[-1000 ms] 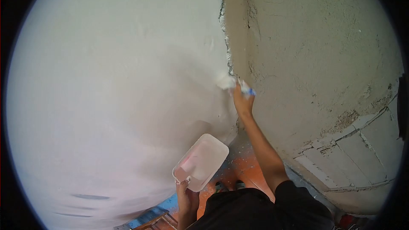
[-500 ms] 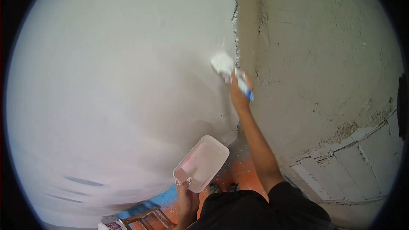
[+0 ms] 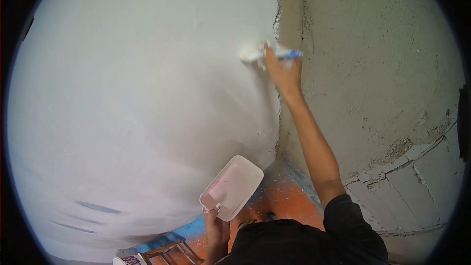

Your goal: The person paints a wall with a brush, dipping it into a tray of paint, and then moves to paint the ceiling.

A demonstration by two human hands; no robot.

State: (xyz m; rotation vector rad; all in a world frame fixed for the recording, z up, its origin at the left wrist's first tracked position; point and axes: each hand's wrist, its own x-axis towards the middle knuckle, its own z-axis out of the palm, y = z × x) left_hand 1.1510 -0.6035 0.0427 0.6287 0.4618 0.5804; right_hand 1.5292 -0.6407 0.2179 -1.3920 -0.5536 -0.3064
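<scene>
With closed fingers, my right hand (image 3: pixel 283 71) grips a paintbrush (image 3: pixel 293 54) that has a white and blue handle. Its pale bristles are against the white wall (image 3: pixel 147 68), close to the ragged edge of the white coat; motion blurs the brush a little. Lower down, my left hand (image 3: pixel 216 228) is closed on the near end of a shallow white plastic tray (image 3: pixel 248 181). The tray is tilted, and pinkish-white paint shows inside it. Part of the left fingers is hidden beneath the tray.
Bare grey plaster (image 3: pixel 363 68) covers the adjoining wall on the right, with pale blocks (image 3: pixel 402 198) exposed low down. At the bottom left stand a wooden ladder (image 3: pixel 169 252) and a white bucket (image 3: pixel 128 260). The orange floor (image 3: pixel 287 201) is spattered with white.
My right hand and the paintbrush have moved up the wall, and the brush has turned from slanting to nearly level. My left hand and the tray have stayed put.
</scene>
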